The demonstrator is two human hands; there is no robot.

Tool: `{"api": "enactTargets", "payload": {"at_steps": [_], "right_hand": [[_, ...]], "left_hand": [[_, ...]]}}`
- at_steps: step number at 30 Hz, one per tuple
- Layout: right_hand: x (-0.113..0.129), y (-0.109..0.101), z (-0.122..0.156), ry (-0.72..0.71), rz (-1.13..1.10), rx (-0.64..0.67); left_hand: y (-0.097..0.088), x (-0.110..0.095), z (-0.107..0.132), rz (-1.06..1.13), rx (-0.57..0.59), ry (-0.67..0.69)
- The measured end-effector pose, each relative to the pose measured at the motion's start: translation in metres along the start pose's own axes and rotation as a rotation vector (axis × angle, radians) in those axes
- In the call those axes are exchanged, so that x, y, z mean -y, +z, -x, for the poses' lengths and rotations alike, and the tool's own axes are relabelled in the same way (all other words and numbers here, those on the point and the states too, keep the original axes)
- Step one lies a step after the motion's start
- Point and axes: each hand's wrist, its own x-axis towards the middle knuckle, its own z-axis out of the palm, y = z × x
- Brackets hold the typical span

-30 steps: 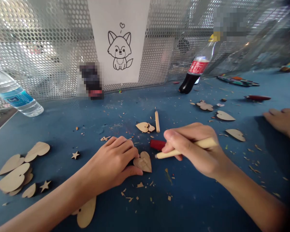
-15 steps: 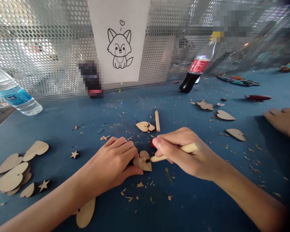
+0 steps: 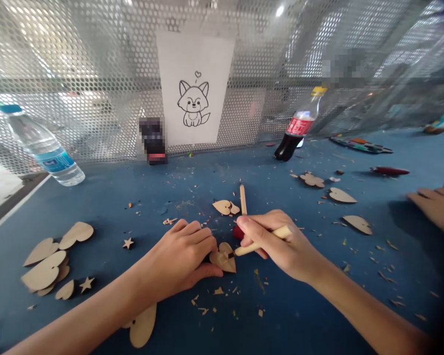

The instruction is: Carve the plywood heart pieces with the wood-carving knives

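Note:
My left hand (image 3: 190, 254) is closed on the left edge of a small wooden heart (image 3: 226, 264), pressing it to the blue table (image 3: 277, 315). In my right hand (image 3: 272, 241) is a carving chisel (image 3: 257, 245) with a pale wooden handle. Its dark blade tip touches the heart's face, where a patch looks cut. A red object (image 3: 238, 232) shows partly beneath my right fingers; I cannot make out what it is. Just beyond stand out a second wooden-handled tool (image 3: 243, 199) and another wooden heart (image 3: 222, 207), both lying on the table.
Wooden hearts (image 3: 44, 270) and a star (image 3: 86, 284) lie at left, near a water bottle (image 3: 57, 160). A cola bottle (image 3: 298, 130) and a fox drawing (image 3: 194, 103) are at the back. Another person's hand (image 3: 436, 204) rests at right. Wood chips (image 3: 219, 291) are scattered about.
The view has tilted up a little, so the scene sits lower in the picture. Both hands keep their hold, and the chisel tip stays on the heart.

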Motion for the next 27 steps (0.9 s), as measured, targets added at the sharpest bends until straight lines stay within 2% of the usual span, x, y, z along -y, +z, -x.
{"api": "enactTargets", "payload": {"at_steps": [3,5,9,12,14,20,27], "right_hand": [[0.0,-0.001,0.002,-0.027,-0.018,-0.023],[-0.001,-0.001,0.003,-0.022,-0.036,-0.077],[-0.002,-0.001,0.003,0.012,-0.027,-0.144],[-0.002,0.0,0.001,0.02,-0.007,-0.164],[-0.001,0.0,0.0,0.03,0.007,-0.167],[0.004,0.001,-0.001,0.033,0.081,-0.16],[0.008,-0.001,-0.001,0.029,0.114,-0.185]], "left_hand": [[-0.009,0.003,0.0,-0.064,0.027,0.008],[-0.02,0.011,0.001,-0.071,0.063,-0.041],[-0.046,0.044,0.011,-0.003,0.088,-0.197],[-0.056,0.068,0.022,0.067,0.107,-0.217],[-0.057,0.076,0.027,0.107,0.133,-0.217],[-0.053,0.074,0.029,0.061,0.13,-0.254],[-0.057,0.069,0.023,-0.087,0.115,-0.231]]}}
